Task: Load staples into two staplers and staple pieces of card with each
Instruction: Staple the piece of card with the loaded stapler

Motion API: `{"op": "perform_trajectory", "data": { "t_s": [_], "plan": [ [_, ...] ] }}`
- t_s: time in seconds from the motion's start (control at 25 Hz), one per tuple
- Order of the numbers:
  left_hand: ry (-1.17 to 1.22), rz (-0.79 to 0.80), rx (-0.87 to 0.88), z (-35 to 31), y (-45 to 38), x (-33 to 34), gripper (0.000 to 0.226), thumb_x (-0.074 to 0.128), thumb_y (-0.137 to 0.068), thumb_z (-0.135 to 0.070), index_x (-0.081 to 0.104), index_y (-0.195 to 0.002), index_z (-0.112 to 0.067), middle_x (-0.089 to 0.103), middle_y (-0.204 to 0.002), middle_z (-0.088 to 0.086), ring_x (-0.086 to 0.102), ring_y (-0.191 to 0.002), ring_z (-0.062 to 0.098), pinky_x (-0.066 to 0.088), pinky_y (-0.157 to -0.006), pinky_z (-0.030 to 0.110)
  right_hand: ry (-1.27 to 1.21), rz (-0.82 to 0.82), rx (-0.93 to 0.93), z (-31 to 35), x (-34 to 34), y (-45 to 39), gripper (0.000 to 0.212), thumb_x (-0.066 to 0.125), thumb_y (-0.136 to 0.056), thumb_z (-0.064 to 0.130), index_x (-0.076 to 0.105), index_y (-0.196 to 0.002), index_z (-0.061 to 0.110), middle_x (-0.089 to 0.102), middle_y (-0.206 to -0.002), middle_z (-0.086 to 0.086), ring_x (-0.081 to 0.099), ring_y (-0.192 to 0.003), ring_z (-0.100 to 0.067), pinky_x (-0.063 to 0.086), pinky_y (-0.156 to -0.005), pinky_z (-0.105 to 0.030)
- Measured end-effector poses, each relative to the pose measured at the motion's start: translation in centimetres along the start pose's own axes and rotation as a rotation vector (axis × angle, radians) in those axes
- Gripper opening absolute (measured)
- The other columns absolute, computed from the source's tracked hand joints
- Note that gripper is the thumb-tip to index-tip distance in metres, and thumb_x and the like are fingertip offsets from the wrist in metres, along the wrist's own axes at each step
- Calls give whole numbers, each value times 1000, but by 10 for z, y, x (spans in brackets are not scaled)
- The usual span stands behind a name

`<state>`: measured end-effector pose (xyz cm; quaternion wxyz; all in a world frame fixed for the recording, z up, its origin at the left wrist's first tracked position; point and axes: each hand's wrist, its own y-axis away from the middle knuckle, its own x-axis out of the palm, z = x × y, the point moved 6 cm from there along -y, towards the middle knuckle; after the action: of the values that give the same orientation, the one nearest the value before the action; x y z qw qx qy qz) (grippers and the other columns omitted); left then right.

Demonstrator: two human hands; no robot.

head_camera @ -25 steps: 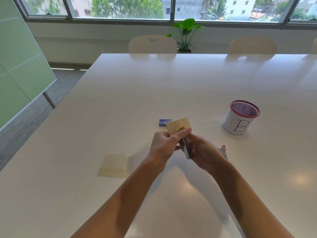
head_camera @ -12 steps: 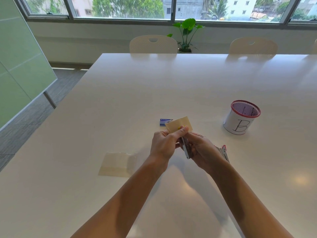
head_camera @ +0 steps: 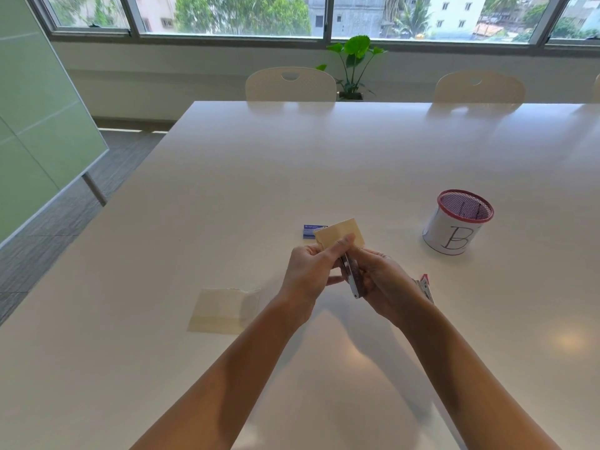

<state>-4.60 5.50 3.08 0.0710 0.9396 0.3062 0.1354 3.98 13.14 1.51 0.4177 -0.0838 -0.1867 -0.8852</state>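
My left hand pinches a small tan card by its near edge, holding it upright above the table. My right hand grips a slim dark stapler whose front end meets the card's lower edge. A second stapler, red and silver, lies on the table just right of my right wrist, partly hidden. A small blue staple box sits on the table behind the card. Another tan card piece lies flat to the left.
A white pen cup with a red mesh rim and the letter B stands at the right. The white table stretches far ahead to two chairs and a potted plant. A green glass board stands left.
Both hands have stayed nearly in place. The card has tipped very slightly and the left thumb has shifted a little along its edge.
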Motion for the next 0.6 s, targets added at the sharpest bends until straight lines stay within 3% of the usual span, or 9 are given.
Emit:
{"op": "perform_trajectory", "data": {
  "t_s": [0.16, 0.24, 0.32, 0.44, 0.6],
  "plan": [
    [38, -29, -30, 2, 1, -3, 36, 54, -99, -43, 74, -97, -13, 77, -89, 6, 75, -88, 21, 63, -74, 38, 84, 74, -10, 6, 1, 4, 49, 62, -88, 50, 76, -110, 8, 73, -115, -16, 70, -110, -27, 52, -94, -37],
    [49, -61, -29, 4, 0, -5, 33, 50, -102, -35, 72, -104, -11, 75, -97, 12, 74, -92, 24, 62, -77, 40, 94, 104, -11, 7, 1, 6, 46, 62, -88, 51, 78, -107, 12, 75, -111, -13, 72, -103, -20, 56, -84, -28],
    [60, -97, -15, 4, 1, -8, 29, 49, -103, -31, 70, -109, -12, 73, -104, 15, 73, -95, 25, 62, -77, 40, 102, 112, 3, 6, -2, 7, 45, 68, -82, 57, 80, -101, 18, 77, -98, -2, 72, -85, -7, 54, -70, -17],
    [85, -149, 5, 1, 0, -12, 25, 50, -103, -27, 70, -105, -13, 73, -105, 14, 74, -93, 25, 62, -77, 38, 100, 8, 29, 3, -15, 6, 47, 80, -68, 60, 82, -97, 23, 77, -96, 2, 71, -83, -3, 54, -70, -18],
    [169, -188, -9, -2, -2, -17, 18, 50, -103, -23, 66, -105, -14, 71, -102, 12, 75, -81, 24, 63, -71, 38, 29, -172, 51, 11, -42, 7, 59, 83, -64, 52, 74, -107, 12, 78, -104, -3, 75, -90, -11, 58, -74, -23]
  ]
}}
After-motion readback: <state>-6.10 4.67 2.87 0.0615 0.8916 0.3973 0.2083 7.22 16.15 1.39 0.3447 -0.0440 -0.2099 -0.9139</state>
